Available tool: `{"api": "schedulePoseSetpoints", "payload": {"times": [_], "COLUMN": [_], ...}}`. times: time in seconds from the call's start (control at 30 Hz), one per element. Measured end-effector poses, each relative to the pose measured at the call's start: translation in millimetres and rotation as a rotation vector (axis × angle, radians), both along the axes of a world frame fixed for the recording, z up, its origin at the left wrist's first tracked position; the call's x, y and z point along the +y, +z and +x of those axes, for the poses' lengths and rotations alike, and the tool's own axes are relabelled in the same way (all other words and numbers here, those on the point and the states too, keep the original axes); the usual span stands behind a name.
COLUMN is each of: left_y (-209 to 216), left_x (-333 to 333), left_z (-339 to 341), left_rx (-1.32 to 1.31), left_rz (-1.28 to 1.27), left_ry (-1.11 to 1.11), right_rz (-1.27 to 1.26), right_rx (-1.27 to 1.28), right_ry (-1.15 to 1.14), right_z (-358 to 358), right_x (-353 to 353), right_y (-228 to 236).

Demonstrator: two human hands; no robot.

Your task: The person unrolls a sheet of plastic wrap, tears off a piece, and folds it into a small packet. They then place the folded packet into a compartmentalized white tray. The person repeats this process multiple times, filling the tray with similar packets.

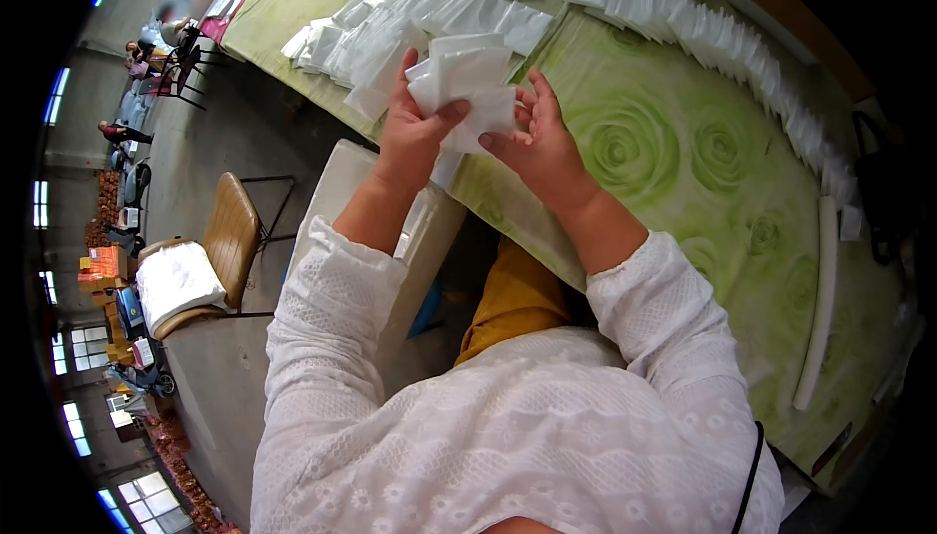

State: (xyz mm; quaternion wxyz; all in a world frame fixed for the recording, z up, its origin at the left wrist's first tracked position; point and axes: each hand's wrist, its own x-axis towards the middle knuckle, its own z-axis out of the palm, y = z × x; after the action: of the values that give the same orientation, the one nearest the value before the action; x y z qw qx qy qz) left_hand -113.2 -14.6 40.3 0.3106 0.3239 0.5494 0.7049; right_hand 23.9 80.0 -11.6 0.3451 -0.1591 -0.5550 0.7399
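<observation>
A small fanned stack of clear plastic bags (467,73) is held up in front of me, over the table's near edge. My left hand (418,134) grips it from the left, thumb across the front and index finger pointing up along its edge. At the lower right edge of the stack, my right hand (542,139) has its thumb on the plastic and its other fingers curled behind. Just beyond lies a loose heap of similar bags (429,9) on the green rose-patterned tablecloth (625,143). I cannot tell whether the held bags touch the heap.
A long overlapping row of bags (683,21) curves along the table's far right side. A white tube (820,309) lies near its end. Below my left forearm stands a white foam box (337,178). Further left are a brown chair (234,231) with a white cloth and, farther off, several people.
</observation>
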Motion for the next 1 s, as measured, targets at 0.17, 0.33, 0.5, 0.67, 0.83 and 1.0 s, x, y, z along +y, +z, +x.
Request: {"api": "schedulePoseSetpoints", "payload": {"times": [0.17, 0.33, 0.5, 0.67, 0.83, 1.0], "left_y": [-8.5, -39.8, -53.3, -61.8, -42.6, -12.6], "left_x": [-7.9, -14.8, -25.7, -27.4, -41.1, -95.9], "left_z": [39.7, 55.7, 71.3, 74.6, 88.5, 85.1], "left_rx": [-0.067, 0.137, 0.403, 0.537, 0.37, 0.037], "left_rz": [0.142, 0.119, 0.135, 0.099, -0.012, -0.085], "left_ry": [-0.161, -0.255, -0.288, -0.186, -0.187, -0.297], "right_rz": [0.347, 0.598, 0.683, 0.526, 0.123, -0.204], "right_rx": [-0.075, -0.145, -0.152, -0.18, -0.155, -0.128], "right_ry": [0.186, 0.064, 0.029, 0.003, -0.019, 0.134], "right_z": [25.1, 60.8, 77.5, 67.6, 68.0, 74.2], "right_x": [16.7, 3.0, -18.7, -8.0, -40.2, -83.7], "right_y": [18.8, -0.7, 7.0, -27.0, 20.2, 51.0]}}
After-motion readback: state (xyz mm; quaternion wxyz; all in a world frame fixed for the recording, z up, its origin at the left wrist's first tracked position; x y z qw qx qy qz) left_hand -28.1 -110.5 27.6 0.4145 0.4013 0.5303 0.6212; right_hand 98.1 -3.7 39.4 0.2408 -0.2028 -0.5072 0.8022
